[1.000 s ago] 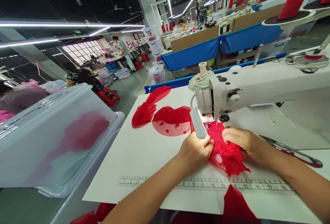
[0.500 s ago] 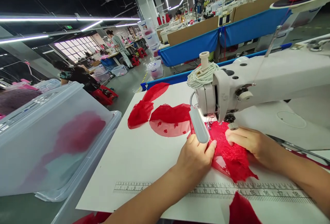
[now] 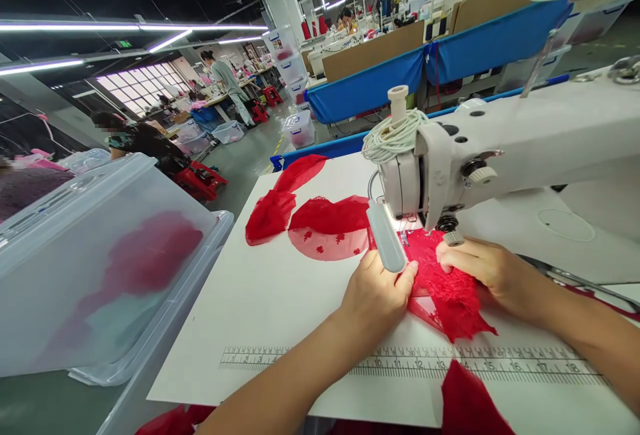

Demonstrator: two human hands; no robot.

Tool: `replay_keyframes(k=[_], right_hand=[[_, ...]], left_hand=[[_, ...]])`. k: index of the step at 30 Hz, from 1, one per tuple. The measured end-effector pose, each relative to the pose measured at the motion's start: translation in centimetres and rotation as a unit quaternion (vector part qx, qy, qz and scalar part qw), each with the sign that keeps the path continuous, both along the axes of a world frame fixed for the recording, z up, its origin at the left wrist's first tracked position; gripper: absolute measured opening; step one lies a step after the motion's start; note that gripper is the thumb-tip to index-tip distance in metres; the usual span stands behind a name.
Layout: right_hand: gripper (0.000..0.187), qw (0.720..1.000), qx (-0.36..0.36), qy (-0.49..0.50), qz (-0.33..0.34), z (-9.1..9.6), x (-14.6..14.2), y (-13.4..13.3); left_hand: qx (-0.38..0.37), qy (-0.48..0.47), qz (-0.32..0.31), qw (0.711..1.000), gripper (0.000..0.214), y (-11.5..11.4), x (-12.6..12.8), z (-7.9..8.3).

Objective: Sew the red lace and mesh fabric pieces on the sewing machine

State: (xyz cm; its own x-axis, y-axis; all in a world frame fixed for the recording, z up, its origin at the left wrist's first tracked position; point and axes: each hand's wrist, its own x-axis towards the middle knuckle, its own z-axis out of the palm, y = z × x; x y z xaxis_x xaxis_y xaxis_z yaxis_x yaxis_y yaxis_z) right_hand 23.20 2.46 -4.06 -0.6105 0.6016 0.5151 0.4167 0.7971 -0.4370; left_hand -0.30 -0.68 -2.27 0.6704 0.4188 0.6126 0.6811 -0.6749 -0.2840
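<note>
Red lace fabric (image 3: 445,288) lies under the needle end of a white sewing machine (image 3: 525,135). At its left edge my left hand (image 3: 377,288) is closed on the cloth, thumb on top, beside the grey lever (image 3: 386,238). My right hand (image 3: 480,268) pinches the lace on the other side, just below the machine's head. Parts of the fingers of both hands are hidden. Farther left lie sheer red pieces (image 3: 330,218), one with small embroidered motifs.
A printed ruler scale (image 3: 400,363) runs along the table front. Scissors (image 3: 580,281) lie at the right, behind my right forearm. A clear plastic bin (image 3: 100,275) stands at the left. More red cloth (image 3: 470,401) hangs at the front edge. Other people sit and stand farther off.
The whole view has shifted slightly. Both hands keep their hold on the red lace, almost unmoved relative to the machine.
</note>
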Motion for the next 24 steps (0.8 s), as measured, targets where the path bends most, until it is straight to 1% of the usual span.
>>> replay_keyframes(k=[5, 8, 13, 15, 17, 20, 24], right_hand=[[0.021, 1.0, 0.019, -0.003, -0.011, -0.1, -0.1, 0.2], [0.024, 0.999, 0.03, -0.005, -0.016, -0.5, 0.0, 0.4], [0.031, 0.999, 0.012, -0.009, -0.028, -0.9, 0.1, 0.4], [0.035, 0.999, 0.006, -0.024, -0.033, -0.9, 0.0, 0.3], [0.037, 0.998, 0.006, -0.042, -0.035, -0.7, -0.2, 0.2], [0.033, 0.998, 0.033, -0.055, -0.025, -0.6, -0.3, 0.1], [0.032, 0.996, 0.068, -0.048, -0.02, -1.0, -0.1, 0.2]], left_hand=[[0.002, 0.029, 0.013, 0.999, 0.019, 0.4, -0.3, 0.0], [0.0, 0.026, 0.01, 1.0, 0.021, 0.6, -0.3, 0.1], [-0.015, 0.004, 0.014, 1.0, 0.028, 0.9, -0.4, 0.6], [-0.019, 0.011, 0.004, 1.0, 0.027, 0.9, -0.5, 0.8], [-0.025, 0.039, -0.016, 0.999, 0.025, 0.8, -0.6, 0.9], [-0.041, 0.077, -0.037, 0.995, 0.026, 0.4, -0.5, 1.1], [-0.056, 0.076, -0.031, 0.995, 0.029, -0.1, -0.2, 1.4]])
